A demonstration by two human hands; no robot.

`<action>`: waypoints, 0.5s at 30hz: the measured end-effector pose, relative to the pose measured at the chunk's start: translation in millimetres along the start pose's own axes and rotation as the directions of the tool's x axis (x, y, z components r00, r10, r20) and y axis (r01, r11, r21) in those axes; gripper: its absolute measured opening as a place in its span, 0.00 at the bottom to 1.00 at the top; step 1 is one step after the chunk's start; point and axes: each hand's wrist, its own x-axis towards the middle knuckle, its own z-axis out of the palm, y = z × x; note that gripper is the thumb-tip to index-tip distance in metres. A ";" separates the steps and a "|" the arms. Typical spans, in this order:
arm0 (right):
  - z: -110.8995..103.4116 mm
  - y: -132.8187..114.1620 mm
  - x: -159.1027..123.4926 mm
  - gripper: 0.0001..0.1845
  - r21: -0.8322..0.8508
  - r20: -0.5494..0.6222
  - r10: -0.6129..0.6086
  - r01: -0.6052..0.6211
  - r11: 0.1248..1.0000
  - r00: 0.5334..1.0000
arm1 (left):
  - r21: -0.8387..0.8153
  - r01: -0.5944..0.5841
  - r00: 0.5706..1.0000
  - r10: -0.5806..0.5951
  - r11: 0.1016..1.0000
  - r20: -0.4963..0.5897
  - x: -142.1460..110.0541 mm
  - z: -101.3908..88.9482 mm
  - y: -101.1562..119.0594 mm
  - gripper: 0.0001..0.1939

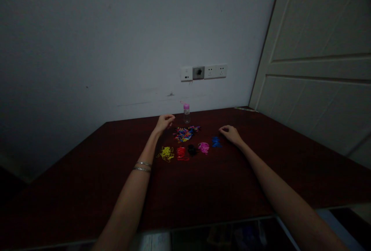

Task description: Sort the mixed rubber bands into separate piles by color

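My left hand [165, 122] is raised just left of a mixed heap of colourful rubber bands [183, 135], fingers curled into a pinch; whatever may be in it is too small to make out. On the other side, my right hand [230, 133] hovers by the blue rubber bands [216, 142], thumb and fingertips pressed together, with nothing clearly visible between them. A row of sorted piles lies nearer to me: yellow rubber bands [167, 153], red rubber bands [181, 153], black rubber bands [191, 150] and pink rubber bands [203, 147].
Behind the heap stands a small clear bottle [187, 116] with a pink cap. The dark red table [208, 189] meets a pale wall with sockets [215, 71]. A white panelled door [315, 61] is on the right. Dim objects lie below the table's front edge.
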 end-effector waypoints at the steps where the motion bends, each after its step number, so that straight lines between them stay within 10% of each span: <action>1: 0.0 -0.2 -0.2 0.13 0.000 0.000 -0.004 0.004 1.000 1.000 | -0.018 0.010 1.000 -0.010 1.000 0.001 -1.2 0.6 3.9 0.15; 10: -2.1 -2.8 -1.3 0.12 -0.030 0.010 -0.015 0.015 0.999 1.000 | 0.032 0.062 0.982 -0.067 0.998 0.176 -9.8 -0.5 19.2 0.12; 15: -1.4 -3.2 -1.2 0.13 -0.027 0.025 -0.010 0.011 1.000 1.000 | 0.256 0.098 0.851 -0.214 0.962 0.479 -16.8 4.5 21.7 0.11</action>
